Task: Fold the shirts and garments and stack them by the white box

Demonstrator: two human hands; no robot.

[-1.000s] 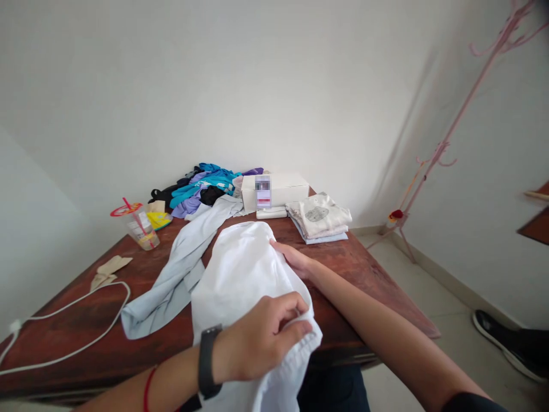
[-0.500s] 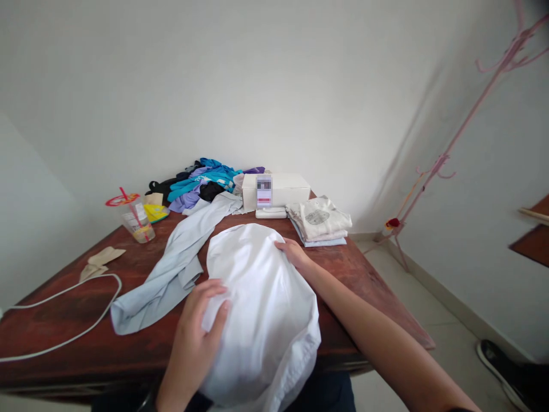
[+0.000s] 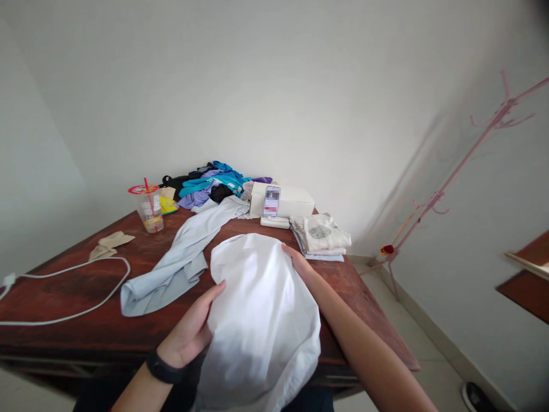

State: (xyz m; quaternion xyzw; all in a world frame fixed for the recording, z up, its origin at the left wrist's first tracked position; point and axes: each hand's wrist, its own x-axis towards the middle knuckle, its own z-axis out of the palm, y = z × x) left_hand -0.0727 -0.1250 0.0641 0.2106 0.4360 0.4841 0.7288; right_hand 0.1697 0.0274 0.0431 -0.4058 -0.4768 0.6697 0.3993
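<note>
Both hands flat on the white garment point(image 3: 261, 309) spread on the wooden table point(image 3: 64, 297), lower part hanging off the near edge toward the person. Left hand point(image 3: 191, 332) is open, fingers extended along the garment's left edge, palm partly under or against the fabric; can't tell which. Right hand point(image 3: 300, 264) is open too, resting on the upper right edge, nothing pinched.

Step looks like smoothing or squaring the cloth. To do it well: keep palms flat, sweep outward from the centre, hold one edge pinned while the other hand pulls slack out, and get the overhanging part up on the table so its weight doesn't drag the rest.

Garment: plain white, thin, rounded outline at the far end, soft folds and shading toward the near hem, a seam visible at the lower right.

Just beside it on the left lies a pale blue shirt point(image 3: 180, 260), touching or nearly so. Folded stack point(image 3: 321, 236) sits beyond the right hand, white box point(image 3: 287, 199) behind it, clothes pile point(image 3: 210, 184) at the far edge, plastic cup point(image 3: 148, 210) and white cable point(image 3: 68, 289) to the left.
</note>
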